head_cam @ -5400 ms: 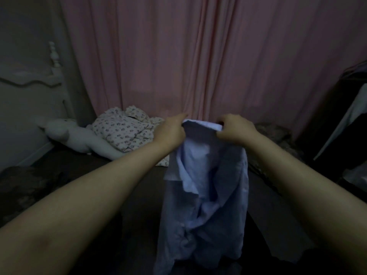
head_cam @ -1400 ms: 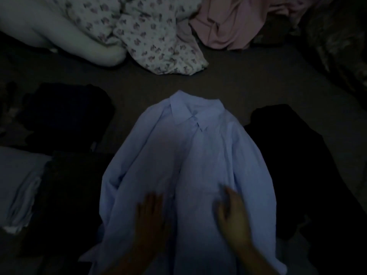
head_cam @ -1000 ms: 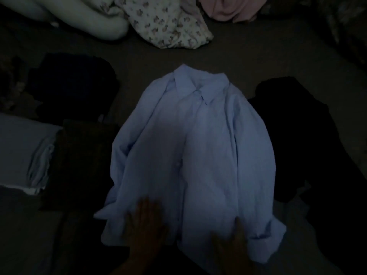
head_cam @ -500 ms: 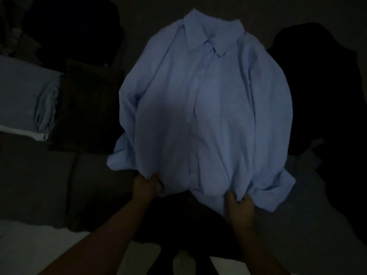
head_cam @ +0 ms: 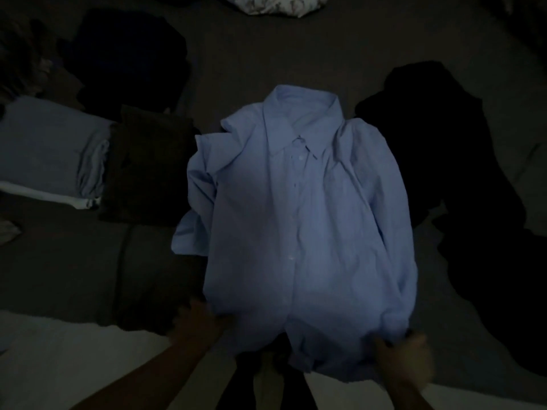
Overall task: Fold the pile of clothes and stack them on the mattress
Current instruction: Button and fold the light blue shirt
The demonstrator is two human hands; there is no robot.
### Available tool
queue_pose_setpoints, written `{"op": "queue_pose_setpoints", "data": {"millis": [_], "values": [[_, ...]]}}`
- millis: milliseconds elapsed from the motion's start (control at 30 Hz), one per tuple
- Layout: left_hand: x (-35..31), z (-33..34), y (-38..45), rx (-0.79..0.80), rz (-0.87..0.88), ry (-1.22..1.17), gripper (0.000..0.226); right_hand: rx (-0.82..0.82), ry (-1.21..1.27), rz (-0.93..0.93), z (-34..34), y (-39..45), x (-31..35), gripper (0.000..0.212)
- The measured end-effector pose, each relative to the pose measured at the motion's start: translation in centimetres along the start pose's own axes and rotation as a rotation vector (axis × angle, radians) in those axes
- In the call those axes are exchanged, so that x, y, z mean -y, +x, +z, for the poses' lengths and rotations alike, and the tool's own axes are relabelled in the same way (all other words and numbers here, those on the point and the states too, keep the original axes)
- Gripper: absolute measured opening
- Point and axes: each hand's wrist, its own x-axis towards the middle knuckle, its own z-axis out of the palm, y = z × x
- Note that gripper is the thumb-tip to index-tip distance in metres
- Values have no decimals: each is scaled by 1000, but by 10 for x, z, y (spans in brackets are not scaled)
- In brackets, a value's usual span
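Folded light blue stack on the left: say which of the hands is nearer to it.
Left. The left hand grips the shirt hem just below and right of the folded light blue stack; the right hand holds the hem's far corner, beyond the shirt.

Shirt (head_cam: 299, 220) light blue, white buttons; folded cloth (head_cam: 50, 149) pale blue; garment (head_cam: 461, 179) black; mattress (head_cam: 236, 54) dark grey.

A: Item, left hand (head_cam: 197, 325) and forearm: covering?
B: None. Bare, no sleeve, no ring or watch discernible.
A: Right hand (head_cam: 402, 363)?
B: Same entry; blurred, dimly lit.
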Motion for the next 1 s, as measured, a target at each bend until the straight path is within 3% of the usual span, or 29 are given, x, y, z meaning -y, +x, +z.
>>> {"op": "queue_pose_setpoints", "data": {"millis": [33,67,133,200,267,333,400,467,533,633,733,833,1000], "values": [[-10,-4,-1,-171,34,16,90,-91,-11,-52,3,4,8,59],[-19,-5,7,-295,160,9,83,-175,-32,-218,-2,4,22,58],[-50,-17,7,-519,556,75,61,-190,-93,-679,-2,10,50,57],[-88,-26,11,-560,940,191,45,-79,-15,-1018,10,16,85,52],[-127,-27,25,-487,1063,294,51,6,46,-1221,31,29,127,48],[-160,-25,45,-376,1008,261,54,68,68,-1275,53,49,171,47],[-179,-27,69,-293,835,286,60,119,37,-1239,69,75,203,51],[-177,-24,96,-318,739,423,64,105,23,-1179,76,95,215,51],[-163,-15,114,-363,765,449,74,145,55,-1141,79,108,212,53],[-158,-3,115,-411,779,229,86,98,172,-1154,77,114,204,55],[-177,1,108,-447,634,102,90,110,245,-1085,77,114,203,55],[-200,-3,102,-542,505,71,67,91,313,-1027,78,114,209,42],[-209,-10,100,-543,407,52,41,-7,382,-968,78,111,230,21]]}}
